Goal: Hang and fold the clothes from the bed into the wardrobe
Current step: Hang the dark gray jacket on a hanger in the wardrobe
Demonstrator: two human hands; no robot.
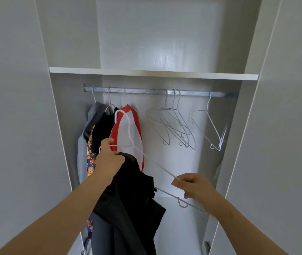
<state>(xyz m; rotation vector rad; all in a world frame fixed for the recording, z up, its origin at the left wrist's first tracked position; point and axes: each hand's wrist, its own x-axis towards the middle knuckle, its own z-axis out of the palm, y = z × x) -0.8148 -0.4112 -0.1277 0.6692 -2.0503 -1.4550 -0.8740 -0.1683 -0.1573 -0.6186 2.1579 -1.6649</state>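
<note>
- The left hand [108, 159] was raised in front of the wardrobe [63, 107], its fingers curled round a bunch of the black garment [133, 196] and one end of a white hanger [157, 163].
- The black garment hung down from that hand in loose folds, below the rail [146, 91] and near its left end; it was not on the rail.
- The right hand [196, 188] pinched the hanger's other end between thumb and curled fingers, lower and to the right.
- The hanger lay tilted between the two hands, its hook up in front of a red-and-white shirt [130, 129].
- At the rail's left end hung a grey top [93, 115], a black shirt [103, 126] and then the red-and-white shirt, close together; a patterned cloth [91, 162] showed below the grey and black ones.
- Several bare wire hangers [174, 126] hung bunched at the rail's middle, and at least one more [210, 126] near its right end.
- A white shelf [153, 73] ran across just above the rail.
</note>
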